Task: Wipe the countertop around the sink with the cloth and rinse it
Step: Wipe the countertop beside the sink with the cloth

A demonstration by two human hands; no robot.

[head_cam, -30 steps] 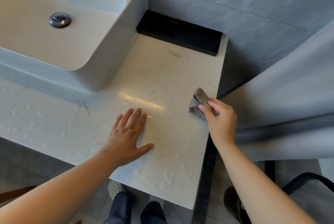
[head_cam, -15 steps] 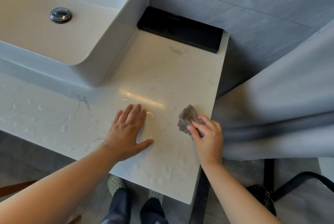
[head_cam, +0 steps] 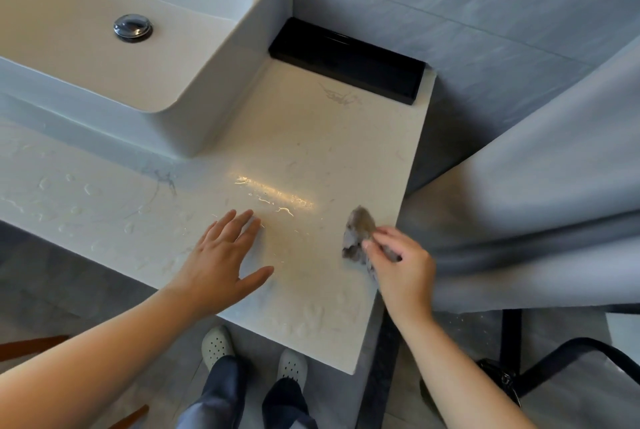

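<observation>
A small crumpled grey cloth (head_cam: pixel 358 233) lies on the white marbled countertop (head_cam: pixel 311 138), close to its right edge. My right hand (head_cam: pixel 403 267) grips the cloth's near end with curled fingers. Flat on the counter to the left, with fingers spread, rests my left hand (head_cam: pixel 221 259). Water droplets speckle the counter at the left and along the front edge. The white vessel sink (head_cam: pixel 214 82) with a chrome drain plug (head_cam: pixel 132 27) stands at the upper left.
A black rectangular tray (head_cam: pixel 349 63) sits against the grey wall at the back of the counter. A grey curtain (head_cam: pixel 536 214) hangs right of the counter's edge. My feet in white shoes (head_cam: pixel 216 345) show below the front edge.
My right hand drew the cloth toward the front edge and leftward, then shifted it slightly back right. My left hand stayed flat in the same spot.
</observation>
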